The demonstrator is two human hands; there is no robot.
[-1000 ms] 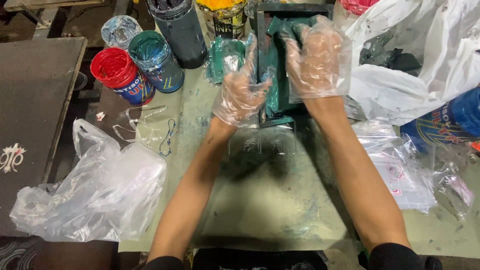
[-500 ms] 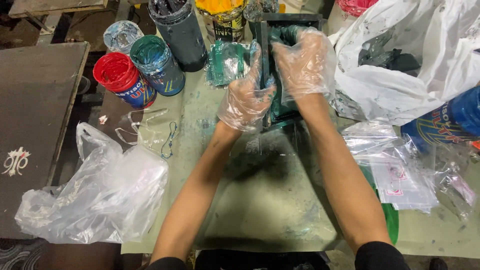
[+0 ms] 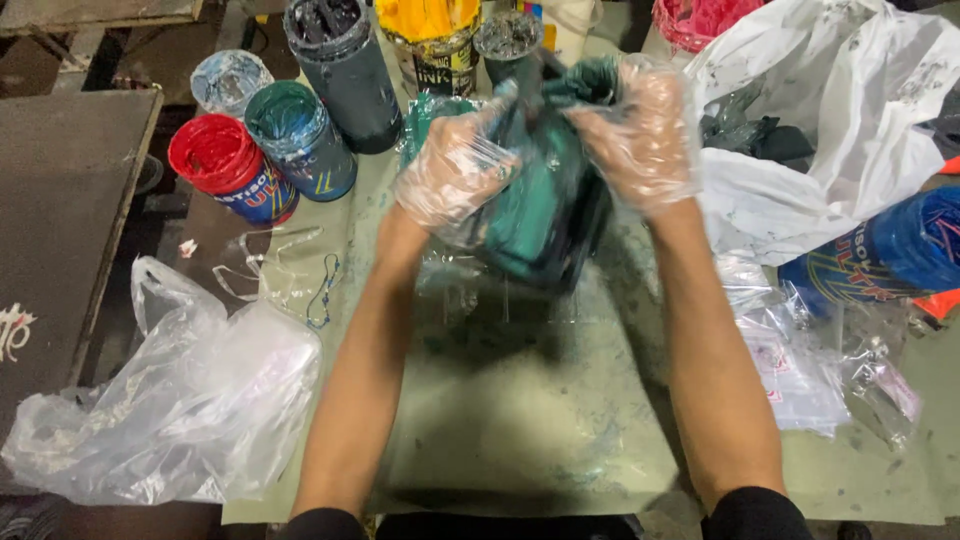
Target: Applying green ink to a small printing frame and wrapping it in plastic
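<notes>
Here both hands wear thin clear plastic gloves: the left hand (image 3: pixel 455 170) and right hand (image 3: pixel 640 140) are each closed on a teal-smeared dark object (image 3: pixel 545 215), blurred, raised above the stained green table (image 3: pixel 520 420). Behind it stand the red-topped can (image 3: pixel 225 165), teal-topped can (image 3: pixel 298 135) and black-filled can (image 3: pixel 345 70); a crumpled clear bag (image 3: pixel 180 410) lies to the left.

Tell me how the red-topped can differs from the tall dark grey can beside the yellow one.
The red-topped can is short, with a blue side, and stands at the left edge. The tall dark grey can is taller, grey all over, with black ink, nearer the gloved left hand. Both stand upright, lidless.
</notes>
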